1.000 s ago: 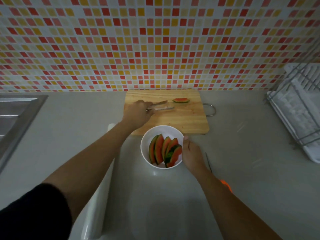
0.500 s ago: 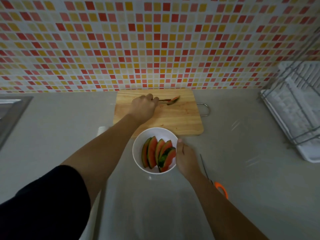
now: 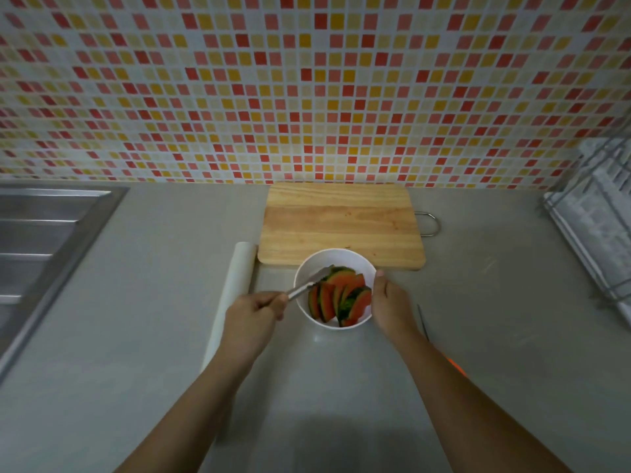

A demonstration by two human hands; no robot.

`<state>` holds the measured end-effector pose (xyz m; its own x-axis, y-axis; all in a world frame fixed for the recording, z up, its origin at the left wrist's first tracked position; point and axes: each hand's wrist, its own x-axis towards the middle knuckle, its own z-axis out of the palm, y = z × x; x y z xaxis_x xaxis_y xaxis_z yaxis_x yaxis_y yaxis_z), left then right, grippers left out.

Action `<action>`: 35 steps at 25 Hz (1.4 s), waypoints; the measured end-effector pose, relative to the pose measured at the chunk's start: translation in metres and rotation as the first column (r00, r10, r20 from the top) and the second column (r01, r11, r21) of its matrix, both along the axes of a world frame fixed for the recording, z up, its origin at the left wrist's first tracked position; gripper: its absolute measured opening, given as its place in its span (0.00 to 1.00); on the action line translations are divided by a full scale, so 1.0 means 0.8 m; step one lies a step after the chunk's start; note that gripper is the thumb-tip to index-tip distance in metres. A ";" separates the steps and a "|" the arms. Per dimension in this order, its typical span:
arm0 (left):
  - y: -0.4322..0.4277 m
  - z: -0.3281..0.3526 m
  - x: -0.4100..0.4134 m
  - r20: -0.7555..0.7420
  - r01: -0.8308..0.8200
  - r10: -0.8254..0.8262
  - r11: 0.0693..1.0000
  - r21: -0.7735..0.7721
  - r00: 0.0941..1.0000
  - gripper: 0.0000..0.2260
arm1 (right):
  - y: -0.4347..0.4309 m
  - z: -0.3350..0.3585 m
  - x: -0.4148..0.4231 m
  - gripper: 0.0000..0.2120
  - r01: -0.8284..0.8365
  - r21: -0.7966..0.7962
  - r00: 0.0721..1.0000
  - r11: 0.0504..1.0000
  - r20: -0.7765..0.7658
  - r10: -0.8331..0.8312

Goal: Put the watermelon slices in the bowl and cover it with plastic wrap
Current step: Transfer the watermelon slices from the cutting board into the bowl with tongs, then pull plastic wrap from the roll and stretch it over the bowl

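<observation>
A mosaic tile wall (image 3: pixel 307 83) in red, orange, yellow and white fills the top half of the view, and below it runs the grey counter (image 3: pixel 153 336). At the left edge a steel sink (image 3: pixel 44 240) is cut off by the frame; at the right edge a wire dish rack (image 3: pixel 594 227) is also only partly in view. No brand, label or writing can be read anywhere.

A wooden cutting board (image 3: pixel 341 223) lies against the wall with a metal loop handle at its right end, and its top is bare. Just left of the board's near corner lies a roll of plastic wrap (image 3: pixel 232 295), its near end hidden behind the left forearm.

The white bowl (image 3: pixel 336 257) stands on the counter touching the board's near edge, and the watermelon slices (image 3: pixel 341 295) stand packed inside it, rinds mostly up.

The left hand (image 3: pixel 252 319) is closed around metal tongs (image 3: pixel 305 285), whose tips reach into the bowl at a slice; the tips are blurred. The right hand (image 3: pixel 392 305) cups the bowl's right rim, thumb on the edge.

Behind the right forearm lies a thin blade with an orange handle (image 3: pixel 456 365), mostly hidden, possibly scissors or a knife.
</observation>
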<state>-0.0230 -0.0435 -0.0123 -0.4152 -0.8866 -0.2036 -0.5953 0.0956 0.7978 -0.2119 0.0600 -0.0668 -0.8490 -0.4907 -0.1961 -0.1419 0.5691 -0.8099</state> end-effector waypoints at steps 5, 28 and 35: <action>0.025 0.011 -0.003 0.297 0.191 -0.106 0.943 -0.274 0.949 0.13 | -0.002 -0.002 -0.001 0.29 -0.015 0.030 1.000 0.999 -0.016 0.015; -0.135 -0.062 -0.175 0.389 0.097 0.066 0.919 -0.383 0.919 0.15 | 0.003 -0.019 -0.011 0.27 -0.080 -0.010 0.996 0.997 -0.026 0.080; -0.124 -0.049 -0.158 0.279 0.052 0.053 0.933 -0.356 0.959 0.20 | 0.002 -0.016 -0.012 0.27 -0.087 0.009 0.996 0.996 -0.007 0.087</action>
